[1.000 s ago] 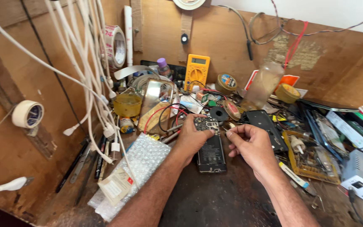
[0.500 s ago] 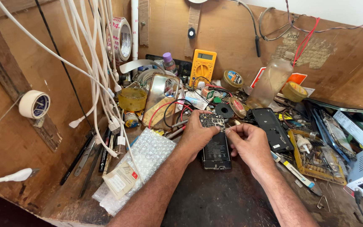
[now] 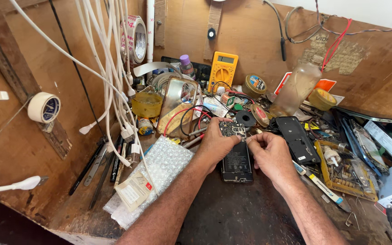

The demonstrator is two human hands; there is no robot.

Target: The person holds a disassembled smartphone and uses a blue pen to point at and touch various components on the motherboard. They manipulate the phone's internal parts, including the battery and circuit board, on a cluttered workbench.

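An opened phone point(image 3: 237, 156) with its back off lies flat on the dark bench, circuit board at its top end and black battery below. My left hand point(image 3: 218, 144) grips the phone's left edge near the board. My right hand point(image 3: 268, 154) is at the phone's upper right edge, fingers pinched together against it; whether a small part sits between them is too small to tell. Red and black wires point(image 3: 191, 119) run from the clutter toward the board.
A yellow multimeter point(image 3: 223, 71) stands at the back beside a plastic bottle point(image 3: 296, 90). A black phone cover point(image 3: 298, 139) lies right of my hands. Bubble wrap point(image 3: 159, 174) lies left. White cables point(image 3: 110, 68) hang down at left; tape rolls hang on the wooden wall.
The view has shifted slightly closer and lower. Both hands stay on the phone, with my right fingers moving in toward its upper right edge.
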